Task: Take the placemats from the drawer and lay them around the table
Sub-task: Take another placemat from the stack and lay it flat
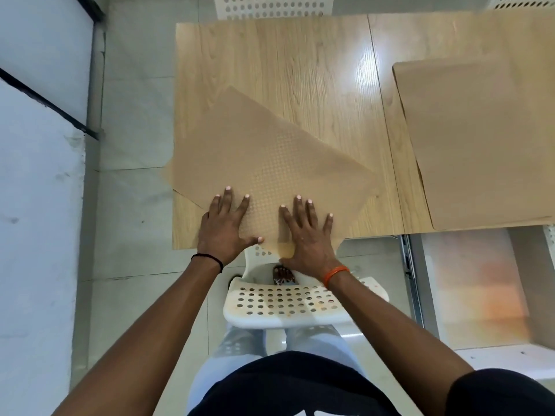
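A person is standing at the near edge of a wooden table, seen from above, and is pressing both hands flat on a tan placemat lying askew in the centre of the frame. The left hand is resting on the mat's near left part with fingers straight and spread, gripping nothing; the right hand is lying likewise on the near right part, fingers extended, thumb reaching past the table edge. The mat is sitting rotated, one corner pointing toward the upper middle of the frame, another overhanging the table's left edge, a third overhanging the near edge beneath the right hand.

Judged from its thin profile and fine dotted texture, the mat is probably light, flexible and slightly grippy; sliding it under flat palms, or lifting it by two adjacent corners, is likely the best handling.

A second placemat is lying flat at the right of the frame, well apart from the first. At lower right an open drawer is showing a pale interior; no further mats are discernible inside. A white perforated chair is standing below the hands.
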